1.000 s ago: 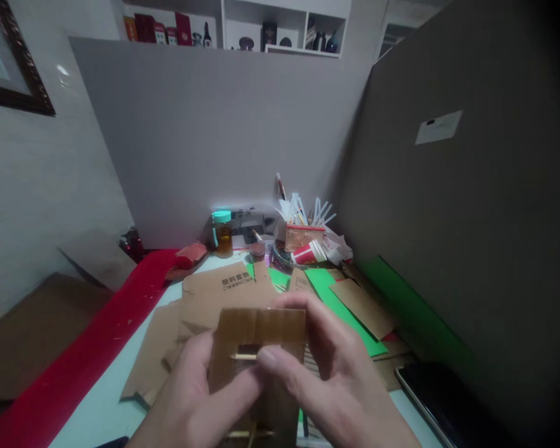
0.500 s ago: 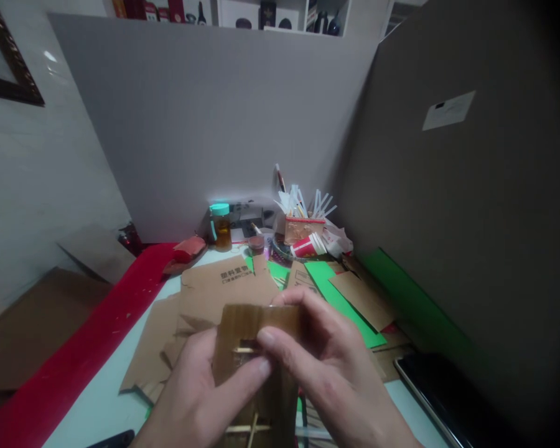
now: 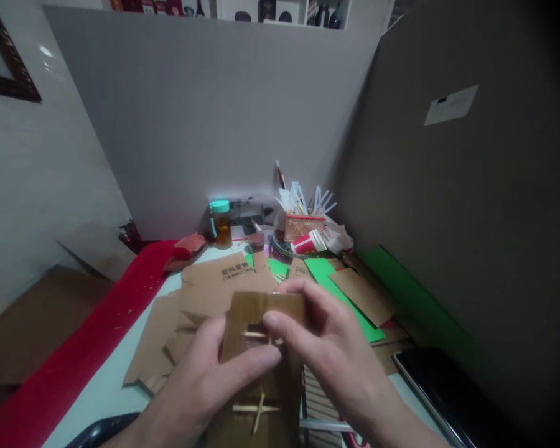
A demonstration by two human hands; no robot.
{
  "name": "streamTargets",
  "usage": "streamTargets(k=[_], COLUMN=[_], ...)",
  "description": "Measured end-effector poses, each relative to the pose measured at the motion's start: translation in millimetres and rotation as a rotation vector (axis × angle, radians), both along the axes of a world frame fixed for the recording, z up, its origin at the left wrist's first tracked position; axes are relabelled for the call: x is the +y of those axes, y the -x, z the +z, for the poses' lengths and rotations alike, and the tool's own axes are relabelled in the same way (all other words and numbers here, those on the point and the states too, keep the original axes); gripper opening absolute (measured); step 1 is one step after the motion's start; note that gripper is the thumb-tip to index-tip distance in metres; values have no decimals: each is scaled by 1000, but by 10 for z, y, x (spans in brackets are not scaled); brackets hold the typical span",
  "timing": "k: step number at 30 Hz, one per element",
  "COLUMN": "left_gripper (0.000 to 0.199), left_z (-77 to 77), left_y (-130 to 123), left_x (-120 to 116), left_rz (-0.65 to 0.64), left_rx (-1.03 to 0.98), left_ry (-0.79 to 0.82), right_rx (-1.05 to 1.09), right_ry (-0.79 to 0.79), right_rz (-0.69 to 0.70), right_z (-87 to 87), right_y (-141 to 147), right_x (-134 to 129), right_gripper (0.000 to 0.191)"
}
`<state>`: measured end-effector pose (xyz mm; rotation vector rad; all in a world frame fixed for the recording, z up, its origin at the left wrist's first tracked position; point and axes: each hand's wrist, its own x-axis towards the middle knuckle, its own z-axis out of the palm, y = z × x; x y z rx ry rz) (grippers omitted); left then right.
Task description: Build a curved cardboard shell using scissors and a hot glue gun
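Observation:
Both hands hold a brown cardboard piece [image 3: 287, 386], a long upright panel that looks covered in shiny tape. My left hand [image 3: 214, 367] grips its left edge, thumb lying across the front. My right hand [image 3: 326, 348] wraps the upper right edge, its thumb pressed beside a small dark slot near the top. A thin wooden stick [image 3: 254, 335] spans that slot, and another stick end shows under the right thumb. Lower on the panel, two crossed wooden sticks [image 3: 260, 409] lie over its face. The fingers behind the panel are hidden.
Cut cardboard [image 3: 205, 286] and green sheets [image 3: 324, 274] lie beyond my hands. A phone-like black device [image 3: 448, 392] rests at right, a dark-handled tool [image 3: 105, 428] at lower left. Farther back stand a teal-lidded bottle [image 3: 222, 225], paper cups [image 3: 309, 241] and a box of straws [image 3: 304, 227].
The cardboard piece and both hands have shifted slightly up and to the right in view. More of the lower crossed sticks shows. Both hands keep their hold.

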<state>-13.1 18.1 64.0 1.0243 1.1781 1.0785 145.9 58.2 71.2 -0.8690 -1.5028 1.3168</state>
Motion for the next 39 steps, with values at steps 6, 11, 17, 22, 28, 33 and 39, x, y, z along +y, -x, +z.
streamTargets(k=[6,11,17,22,28,33,39], left_gripper=[56,38,44,46,37,30,24], left_z=[56,1,20,74,56,32,3], left_y=[22,21,54,102,134,154,189], left_x=[26,87,89,83,110,141,174], left_rz=[-116,-118,-105,-81,-113,-139,-160], left_rx=[-171,36,-113,-144,-146,-200,-196], left_ry=[54,-8,40,24,-62,-82,-147], right_rx=[25,42,66,19,46,30,64], right_ry=[-10,-110,-77,-125,-121,-132,-122], right_rz=[-73,-156,38,190,216,199,248], right_z=[10,-8,60,62,43,52,50], right_y=[-74,-97,-126,-147,-119,-107,-109], right_x=[80,65,80,103,64,65,64], right_gripper=[24,28,37,28,34,35,34])
